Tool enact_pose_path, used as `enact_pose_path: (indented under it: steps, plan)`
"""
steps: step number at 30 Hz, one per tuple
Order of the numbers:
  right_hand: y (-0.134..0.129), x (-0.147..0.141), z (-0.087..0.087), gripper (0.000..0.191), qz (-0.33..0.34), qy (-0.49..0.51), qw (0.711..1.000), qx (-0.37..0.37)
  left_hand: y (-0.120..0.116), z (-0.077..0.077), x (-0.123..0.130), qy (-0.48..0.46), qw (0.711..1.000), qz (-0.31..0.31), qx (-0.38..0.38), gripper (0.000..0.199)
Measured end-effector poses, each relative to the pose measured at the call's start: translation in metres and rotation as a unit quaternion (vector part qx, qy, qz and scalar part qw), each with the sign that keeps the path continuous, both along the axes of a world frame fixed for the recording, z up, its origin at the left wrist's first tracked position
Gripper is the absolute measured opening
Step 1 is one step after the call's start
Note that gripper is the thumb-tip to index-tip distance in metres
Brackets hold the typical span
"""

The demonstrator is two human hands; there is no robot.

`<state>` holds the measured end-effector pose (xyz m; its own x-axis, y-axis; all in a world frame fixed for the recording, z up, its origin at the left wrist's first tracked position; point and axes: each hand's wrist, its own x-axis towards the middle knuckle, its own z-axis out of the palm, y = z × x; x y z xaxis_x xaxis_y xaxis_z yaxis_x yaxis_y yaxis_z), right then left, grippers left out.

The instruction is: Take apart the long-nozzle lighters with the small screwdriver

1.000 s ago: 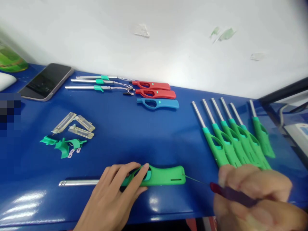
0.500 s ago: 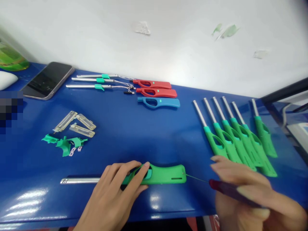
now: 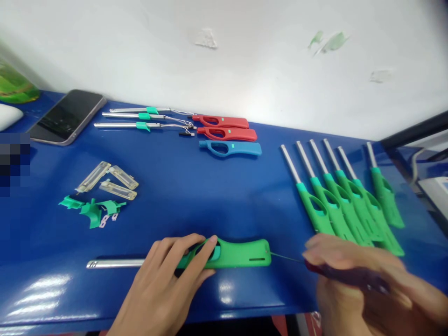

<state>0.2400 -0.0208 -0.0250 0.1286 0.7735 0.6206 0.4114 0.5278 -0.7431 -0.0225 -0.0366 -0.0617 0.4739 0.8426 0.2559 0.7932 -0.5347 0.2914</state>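
Note:
A green utility lighter [image 3: 245,254] lies flat near the front edge of the table, its metal tube pointing left. My left hand [image 3: 171,270] is closed around its trigger part and keeps it against the table. In my right hand [image 3: 371,275], which is blurred, is a screwdriver [image 3: 336,273] with a dark handle, red at the front. Its thin shaft reaches left to the butt end of the lighter, and the tip meets that end. Part of the handle is covered by my fingers.
Several assembled green lighters [image 3: 345,200] lie in a row at the right. Farther back are red casings [image 3: 227,134], a blue casing [image 3: 241,149] and metal tubes [image 3: 119,125] with wires. Clear fuel tanks [image 3: 117,189], green plastic pieces [image 3: 91,212] and a phone [image 3: 66,116] lie left.
My right hand has shifted slightly and its fingers have changed position around the screwdriver handle, which has turned a little. The left hand and the lighter stay in place.

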Motion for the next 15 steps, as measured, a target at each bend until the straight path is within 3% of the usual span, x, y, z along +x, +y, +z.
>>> enact_pose_path:
  steps: [4,12,15]
  plan:
    - [0.000,-0.004,0.001,0.015,-0.010,-0.034,0.999,-0.006,0.000,0.000,0.001,-0.005,1.000,-0.003,-0.004,0.050]
    - [0.008,-0.017,0.004,0.041,-0.060,0.049,0.997,0.012,-0.001,0.001,-0.001,-0.004,1.000,-0.001,-0.003,0.049]
    - [0.002,-0.015,0.003,0.036,-0.067,0.039,0.997,-0.020,0.000,0.001,0.000,-0.008,1.000,0.002,-0.006,0.049]
